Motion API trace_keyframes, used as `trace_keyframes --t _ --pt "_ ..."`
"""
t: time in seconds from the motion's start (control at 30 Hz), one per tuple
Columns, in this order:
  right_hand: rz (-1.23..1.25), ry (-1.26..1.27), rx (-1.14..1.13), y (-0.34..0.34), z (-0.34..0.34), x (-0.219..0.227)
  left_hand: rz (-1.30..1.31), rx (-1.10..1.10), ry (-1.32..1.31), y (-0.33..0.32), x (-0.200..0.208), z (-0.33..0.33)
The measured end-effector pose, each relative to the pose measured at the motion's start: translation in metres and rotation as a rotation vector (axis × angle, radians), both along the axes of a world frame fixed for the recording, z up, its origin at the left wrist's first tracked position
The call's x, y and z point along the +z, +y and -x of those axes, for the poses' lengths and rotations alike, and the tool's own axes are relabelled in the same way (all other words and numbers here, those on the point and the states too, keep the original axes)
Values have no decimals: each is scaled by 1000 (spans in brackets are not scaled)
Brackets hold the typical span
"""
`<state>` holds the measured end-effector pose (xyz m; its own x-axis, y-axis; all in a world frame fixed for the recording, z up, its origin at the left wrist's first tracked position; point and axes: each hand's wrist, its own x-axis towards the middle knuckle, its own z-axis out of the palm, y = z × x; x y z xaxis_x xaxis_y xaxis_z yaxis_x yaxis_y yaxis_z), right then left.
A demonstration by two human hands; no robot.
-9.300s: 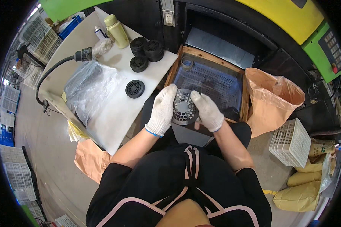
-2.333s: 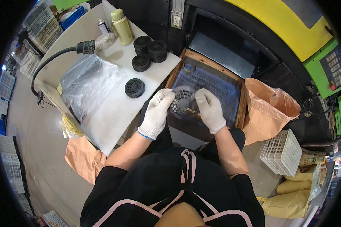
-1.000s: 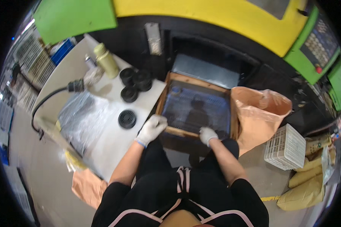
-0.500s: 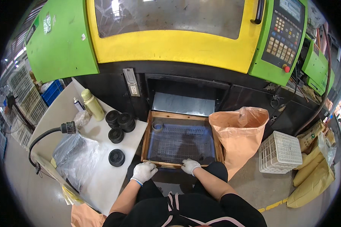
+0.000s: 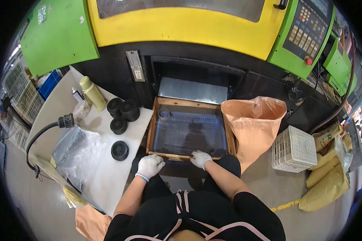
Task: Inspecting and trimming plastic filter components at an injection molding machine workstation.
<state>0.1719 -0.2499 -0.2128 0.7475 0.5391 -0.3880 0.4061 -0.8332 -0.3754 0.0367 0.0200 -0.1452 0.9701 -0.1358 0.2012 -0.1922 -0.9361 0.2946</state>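
In front of me is a shallow wooden-framed tray with a dark see-through bottom; a blue crate grid shows through it. A small round ring-like piece is in its far left corner. My left hand, in a white glove, is closed beside the tray's near left corner, its fingers curled and their inner side hidden. My right hand, gloved as well, has its fingers bent over the near rim. Several round black slotted parts stand on the white table to my left.
Ahead stands a green and yellow machine with a metal chute. An orange bag adjoins the tray's right side; white crates and yellow sacks lie farther right. The table carries a bottle, plastic film and a flexible hose.
The whole view has tilted down, so the machine and tray appear higher. My left hand has drawn slightly back from the rim; the right stays at it.
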Motion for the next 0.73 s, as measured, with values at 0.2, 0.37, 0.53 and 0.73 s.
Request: trace_keyframes --t 0.2,0.37,0.53,0.73 --pt "-2 18 9 2 1 5 -43 23 121 2 -1 -1" --pt "-7 26 -12 -2 2 -3 -36 18 124 -1 -1 0" --pt "-42 -38 -1 -6 1 -5 -31 -1 70 -1 2 0" --pt "0 94 -16 0 -12 -3 -7 15 118 0 3 -1"
